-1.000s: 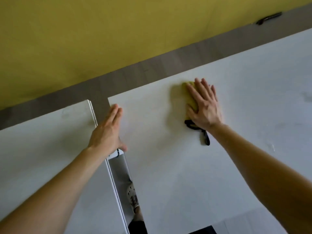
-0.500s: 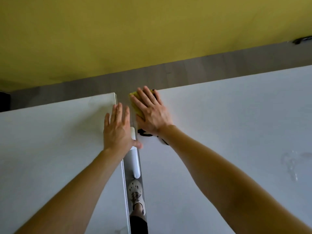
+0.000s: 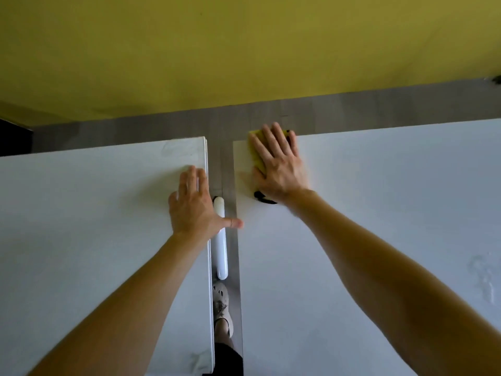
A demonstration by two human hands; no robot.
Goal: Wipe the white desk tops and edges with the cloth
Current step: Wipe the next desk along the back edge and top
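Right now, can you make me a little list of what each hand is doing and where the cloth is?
left hand: flat, palm down on the left desk, by its right edge
right hand: pressing flat on the yellow cloth
yellow cloth: at the far left corner of the right desk
gap between desks: grey floor, a shoe
wall: yellow

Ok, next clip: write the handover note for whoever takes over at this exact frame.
Right hand: flat, pressing the yellow cloth at the far left corner of the right desk.
Left hand: empty, flat on the left desk by the gap, thumb reaching across it.
Done: cannot tell.
Left: wet patch on the right desk; smudges on the left desk; edges along the gap.
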